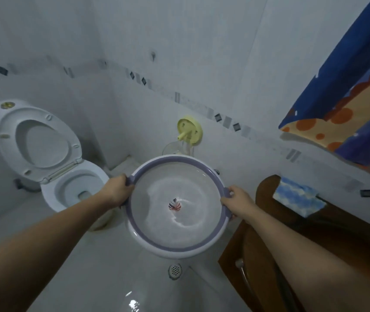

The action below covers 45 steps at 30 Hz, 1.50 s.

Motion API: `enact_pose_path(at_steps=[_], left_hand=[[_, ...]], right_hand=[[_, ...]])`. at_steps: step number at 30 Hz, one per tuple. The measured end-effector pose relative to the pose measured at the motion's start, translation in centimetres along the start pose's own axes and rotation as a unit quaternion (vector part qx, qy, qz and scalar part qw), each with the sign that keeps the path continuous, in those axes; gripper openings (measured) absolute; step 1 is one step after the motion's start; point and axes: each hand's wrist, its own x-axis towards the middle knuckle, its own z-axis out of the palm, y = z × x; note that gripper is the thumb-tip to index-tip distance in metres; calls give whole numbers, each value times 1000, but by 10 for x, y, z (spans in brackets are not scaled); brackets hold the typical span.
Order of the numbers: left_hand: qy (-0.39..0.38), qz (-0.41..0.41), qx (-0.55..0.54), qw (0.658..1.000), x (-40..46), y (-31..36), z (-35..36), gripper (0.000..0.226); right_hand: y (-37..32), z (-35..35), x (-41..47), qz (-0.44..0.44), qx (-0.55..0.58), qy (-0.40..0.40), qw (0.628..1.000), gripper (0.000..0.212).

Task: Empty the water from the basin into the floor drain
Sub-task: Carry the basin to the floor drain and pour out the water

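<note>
A round white basin [154, 240] with a purple rim is held in the air over the bathroom floor, roughly level. Water ripples inside it over a small leaf print at the bottom. My left hand [117, 191] grips the rim's left handle, and my right hand [238, 202] grips the right handle. The round metal floor drain [175, 270] lies on the white tiles just below the basin's near edge.
A white toilet [67, 183] with its lid and seat raised stands at left. A yellow wall hook [189, 131] sits behind the basin. A brown wooden door [267, 244] with a blue cloth [296, 199] is at right, a colourful towel [346, 109] above.
</note>
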Motion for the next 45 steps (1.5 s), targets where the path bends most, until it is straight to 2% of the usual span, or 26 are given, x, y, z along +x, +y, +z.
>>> enact_pose_path(at_steps=[3,6,16,30,37,41,45], left_hand=[[14,-21,-11,1000,8,-9,13,21],[24,-31,-8,999,10,-14,18,20],[62,-26,-18,998,35,-36,62,19],[67,1,-19,998,88,-90,104,29],[79,14,-34,996,122,-126,146,14],[79,15,-22,997,140,-156,187,12],[72,-2,-25,997,155,-179,230,17]], right_hand=[[2,7,12,-24,8,-1,1000,21],[-1,11,21,-47,10,2,999,16],[10,23,40,-64,18,58,996,13],[48,113,80,-34,55,165,984,11],[78,174,117,-17,90,226,970,11],[108,208,144,-25,80,229,970,17],[142,231,168,-36,69,213,974,14]])
